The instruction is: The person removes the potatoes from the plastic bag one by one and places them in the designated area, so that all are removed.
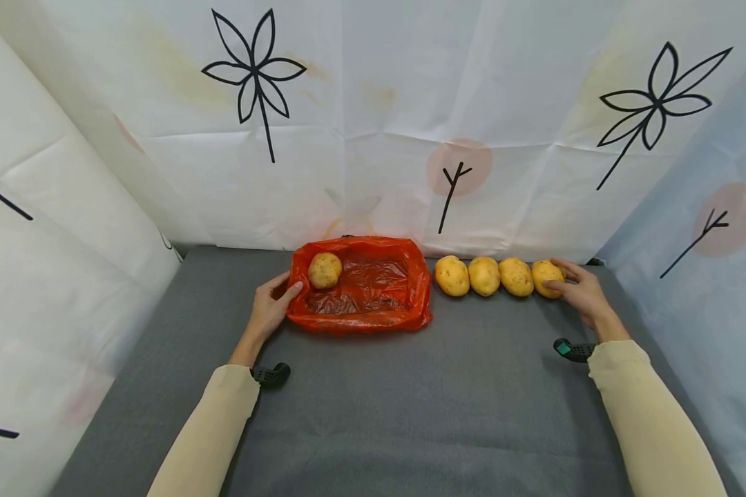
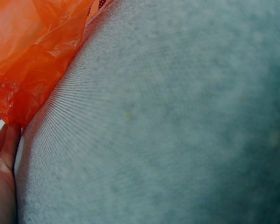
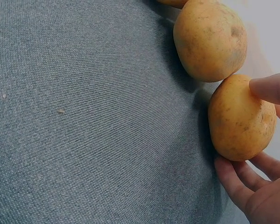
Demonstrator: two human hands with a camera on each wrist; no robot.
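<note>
A tray-like container lined with a red plastic bag (image 1: 359, 322) stands at the back of the table. One potato (image 1: 325, 270) lies inside it, towards the left. At the container's left end, my left hand (image 1: 270, 307) holds the edge, thumb over the rim; the left wrist view shows its fingers at the bag's crumpled corner (image 2: 23, 100). To the container's right, several potatoes form a row. My right hand (image 1: 583, 293) pinches the rightmost potato (image 3: 240, 121) between thumb and fingers, and that potato touches its neighbour (image 3: 210, 39).
Grey cloth (image 1: 423, 400) covers the table. A white patterned curtain (image 1: 379, 138) rises right behind the container and the row, with side sheets at left (image 1: 56, 276) and right (image 1: 709, 310). The leftmost potato (image 1: 452, 277) sits close to the container's right end.
</note>
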